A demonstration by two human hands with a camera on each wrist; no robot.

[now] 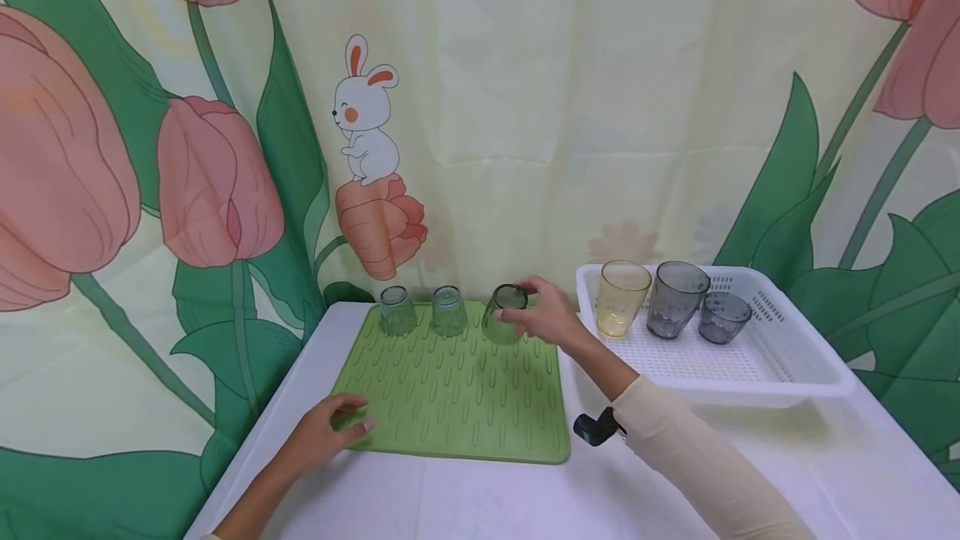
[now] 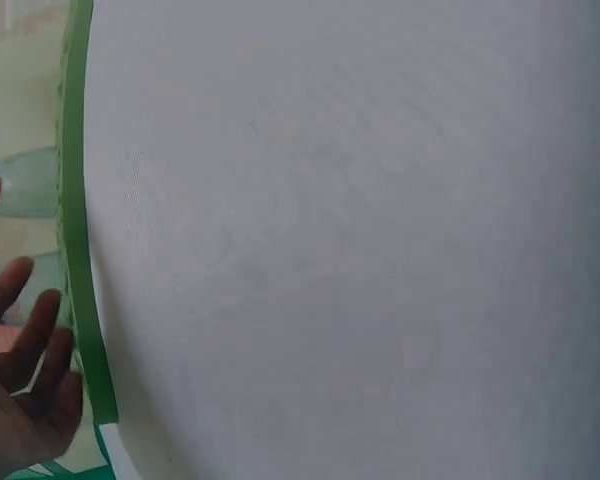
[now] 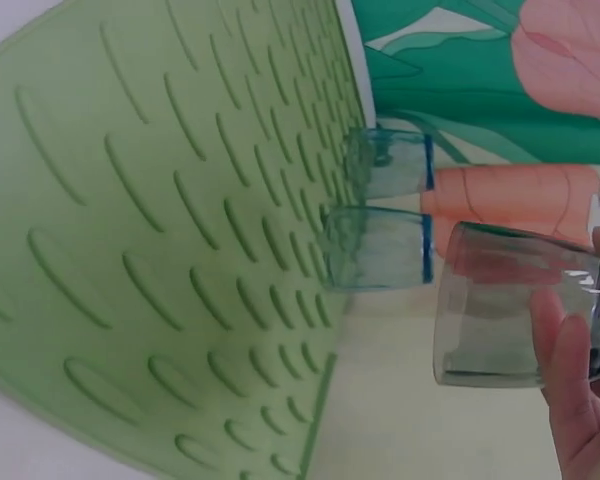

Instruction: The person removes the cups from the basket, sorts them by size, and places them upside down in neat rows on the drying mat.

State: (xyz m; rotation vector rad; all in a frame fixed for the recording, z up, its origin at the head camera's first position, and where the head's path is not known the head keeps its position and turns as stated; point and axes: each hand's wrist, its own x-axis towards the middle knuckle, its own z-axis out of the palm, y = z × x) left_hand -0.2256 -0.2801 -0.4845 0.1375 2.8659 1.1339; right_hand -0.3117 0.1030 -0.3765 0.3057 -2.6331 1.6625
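My right hand [image 1: 546,315] grips a smoky green-grey glass [image 1: 501,325] near its thick base, thumb and fingers on either side. The glass is upside down over the back right of the green ridged mat [image 1: 457,398]; in the right wrist view a gap shows between its rim and the mat. Two bluish glasses, one at the back left [image 1: 397,315] and one beside it [image 1: 449,315], stand upside down on the mat. Over the mat's front left corner is my left hand [image 1: 324,432], its fingers loosely bent and holding nothing.
A white perforated basket [image 1: 787,394] stands to the right of the mat. Inside are a yellow glass [image 1: 621,302], a tall grey glass [image 1: 675,302] and a short grey glass [image 1: 723,319]. A curtain printed with tulips and a rabbit [image 1: 367,123] hangs behind the white-covered table [image 1: 465,498].
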